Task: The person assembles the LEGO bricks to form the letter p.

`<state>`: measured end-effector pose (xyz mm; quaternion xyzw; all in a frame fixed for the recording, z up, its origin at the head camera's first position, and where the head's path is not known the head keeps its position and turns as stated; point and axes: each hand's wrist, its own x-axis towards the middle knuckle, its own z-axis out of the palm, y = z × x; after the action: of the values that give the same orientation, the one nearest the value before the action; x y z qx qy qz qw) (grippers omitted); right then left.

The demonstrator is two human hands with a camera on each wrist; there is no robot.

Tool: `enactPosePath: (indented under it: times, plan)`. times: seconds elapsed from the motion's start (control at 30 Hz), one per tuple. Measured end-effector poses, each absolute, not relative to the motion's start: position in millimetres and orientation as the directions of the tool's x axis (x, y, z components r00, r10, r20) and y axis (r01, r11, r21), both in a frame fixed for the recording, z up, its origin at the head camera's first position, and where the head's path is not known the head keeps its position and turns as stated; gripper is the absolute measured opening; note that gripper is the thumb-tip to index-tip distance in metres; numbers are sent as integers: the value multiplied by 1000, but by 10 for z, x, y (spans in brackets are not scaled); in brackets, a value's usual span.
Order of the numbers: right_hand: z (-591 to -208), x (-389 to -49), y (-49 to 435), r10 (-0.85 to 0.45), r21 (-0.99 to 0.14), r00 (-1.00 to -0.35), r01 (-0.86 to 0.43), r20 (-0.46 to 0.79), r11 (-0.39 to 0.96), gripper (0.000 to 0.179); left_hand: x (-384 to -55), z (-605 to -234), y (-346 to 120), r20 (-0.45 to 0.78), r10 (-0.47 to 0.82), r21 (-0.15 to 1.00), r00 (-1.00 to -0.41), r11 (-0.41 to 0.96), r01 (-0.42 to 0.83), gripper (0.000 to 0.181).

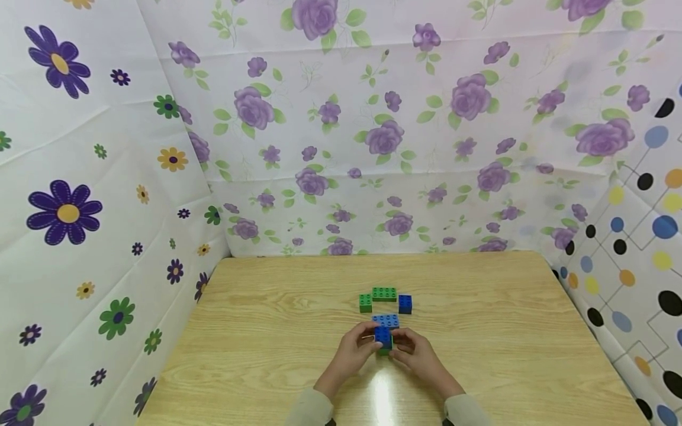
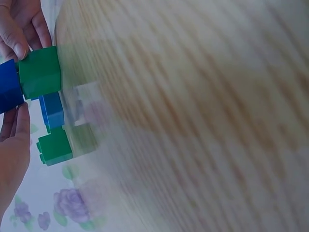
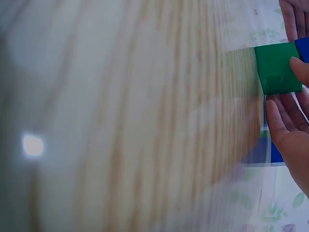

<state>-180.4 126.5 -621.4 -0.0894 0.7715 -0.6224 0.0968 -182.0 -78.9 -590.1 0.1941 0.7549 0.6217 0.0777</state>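
Note:
A dark blue building brick (image 1: 382, 336) sits atop a green building brick (image 1: 383, 352) near the front middle of the table. My left hand (image 1: 351, 351) pinches the blue brick, thumb in front and fingers behind. From the other side my right hand (image 1: 419, 356) holds the green brick at its right, thumb nearest me. In the left wrist view the green brick (image 2: 40, 72) shows a plain side, and the blue brick (image 2: 8, 87) is cut off by the frame. Just behind the hands lies a lighter blue brick (image 1: 386, 320), partly covered.
Farther back on the wooden table (image 1: 266, 331) lie a long green brick (image 1: 384, 294), a small green brick (image 1: 365, 303) and a dark blue brick (image 1: 405, 304). Flowered cloth (image 1: 341, 148) hangs behind the table, and patterned cloths hang at both sides.

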Motion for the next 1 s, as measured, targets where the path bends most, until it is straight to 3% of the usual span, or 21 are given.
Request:
enactPosePath:
  times: [0.6, 1.0]
  plan:
    - [-6201, -1818, 1274, -247, -984, -967, 11, -56, 179, 44, -1864, -5873, -780, 147, 438, 865, -887, 378, 330, 34]
    - [-6233, -1835, 1291, -272, -984, -961, 3, -53, 179, 44, -1880, -5803, -748, 132, 469, 829, -873, 430, 356, 33]
